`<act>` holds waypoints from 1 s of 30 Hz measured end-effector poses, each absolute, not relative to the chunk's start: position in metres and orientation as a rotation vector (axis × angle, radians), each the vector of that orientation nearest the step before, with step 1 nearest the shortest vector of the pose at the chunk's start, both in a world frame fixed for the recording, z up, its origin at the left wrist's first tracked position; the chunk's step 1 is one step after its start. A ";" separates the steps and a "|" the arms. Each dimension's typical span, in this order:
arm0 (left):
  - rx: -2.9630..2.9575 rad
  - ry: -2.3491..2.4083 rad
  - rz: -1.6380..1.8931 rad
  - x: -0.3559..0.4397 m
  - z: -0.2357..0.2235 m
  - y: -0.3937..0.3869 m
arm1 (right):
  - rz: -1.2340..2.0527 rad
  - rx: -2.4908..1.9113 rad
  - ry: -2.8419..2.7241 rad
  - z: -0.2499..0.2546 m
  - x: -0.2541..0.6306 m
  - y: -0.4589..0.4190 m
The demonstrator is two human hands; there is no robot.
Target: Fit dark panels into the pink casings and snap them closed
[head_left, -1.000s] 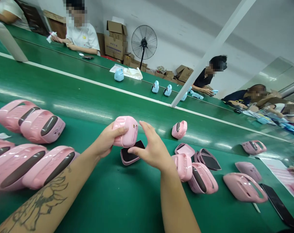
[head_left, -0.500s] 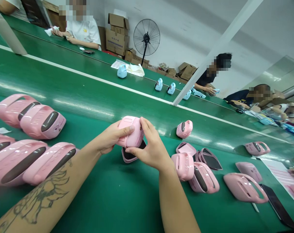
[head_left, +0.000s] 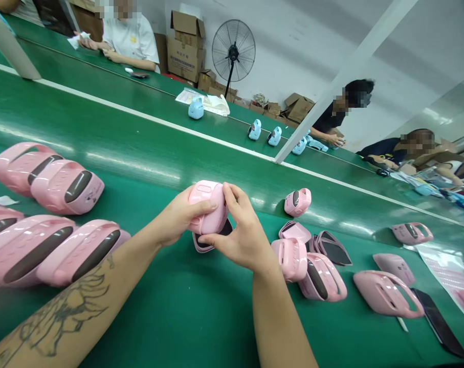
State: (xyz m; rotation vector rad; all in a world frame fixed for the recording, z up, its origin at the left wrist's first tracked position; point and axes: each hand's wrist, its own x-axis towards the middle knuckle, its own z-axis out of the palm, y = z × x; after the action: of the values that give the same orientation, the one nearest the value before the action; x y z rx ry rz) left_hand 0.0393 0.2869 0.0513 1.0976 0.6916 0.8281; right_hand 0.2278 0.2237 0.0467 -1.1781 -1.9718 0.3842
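Observation:
Between my hands, above the green bench, is a pink plastic housing (head_left: 207, 219) with rounded corners and an oblong raised patch. My left hand (head_left: 178, 217) is closed around its left side, thumb across the face. My right hand (head_left: 244, 232) grips the right side, fingertips at the upper edge and thumb by the lower edge. Partly hidden below it lies a stack of dark, pink-edged panels (head_left: 204, 244). Right of my right hand, a pink housing with a handle (head_left: 291, 259) stands against another pink housing (head_left: 323, 278) that has a dark window.
Several pink handled housings (head_left: 68, 186) stand at left. More panels (head_left: 329, 248), a lone pink housing (head_left: 297, 202) and a black slab (head_left: 439, 322) are at right. Beyond a white rail (head_left: 158, 121), co-workers sit near blue housings (head_left: 196, 109). A slanted white post (head_left: 331, 92) rises from the rail.
The pink housing stays in both hands, tilted slightly differently. The view has shifted a little. The co-worker in black at right has moved the hands slightly.

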 end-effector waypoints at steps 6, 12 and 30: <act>1.150 0.668 0.797 0.036 0.053 0.288 | 0.370 -1.176 -2.014 0.051 0.231 0.220; 1.159 0.739 0.825 0.035 0.058 0.287 | 0.271 -1.261 -2.068 0.058 0.229 0.213; 1.080 0.676 0.875 0.042 0.063 0.271 | 0.283 -1.165 -2.005 0.060 0.226 0.208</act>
State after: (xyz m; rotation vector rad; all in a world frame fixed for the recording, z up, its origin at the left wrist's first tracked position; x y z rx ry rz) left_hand 0.0416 0.2713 0.0629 1.0798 0.6760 0.8755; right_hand 0.2257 0.2084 0.0604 -1.1650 -2.0047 0.2829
